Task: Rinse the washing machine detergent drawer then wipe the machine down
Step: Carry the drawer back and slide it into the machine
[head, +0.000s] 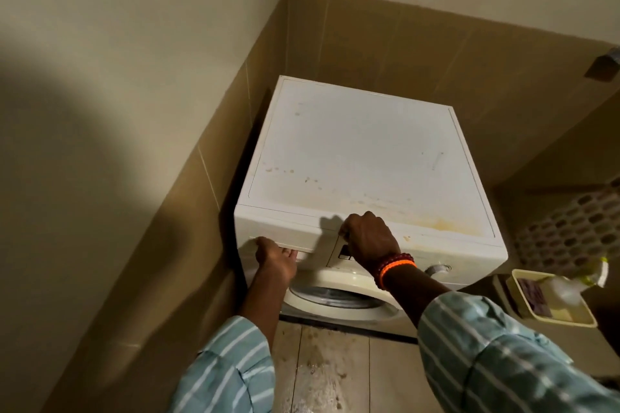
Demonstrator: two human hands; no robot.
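Head view is looking down on a white front-loading washing machine [362, 157] that is standing in a corner, its left side close to a wall with tan tiles [188, 211] below and pale paint above. Yellowish stains are showing along the front edge of its flat top. The detergent drawer [285, 233] is sitting at the left end of the upper front panel, closed or very nearly so. The left hand [273, 260] is reaching to the drawer's lower edge, its fingers curling under the front near the left corner and gripping it. The right hand [369, 240] is resting over the top front edge of the machine just right of the drawer, fingers bending down over the panel and pressing on it rather than holding anything; it is partly covering the dark display. An orange and red beaded bracelet [396, 266] is circling the right wrist, and both forearms are wearing pale blue striped sleeves [486, 355]. Below the hands the round door [335, 295] is showing, shut. To the right of the machine a cream tray [557, 318] is holding a dark cloth and a blurred spray bottle [580, 282]. The floor [335, 375] in front is looking wet and marked.
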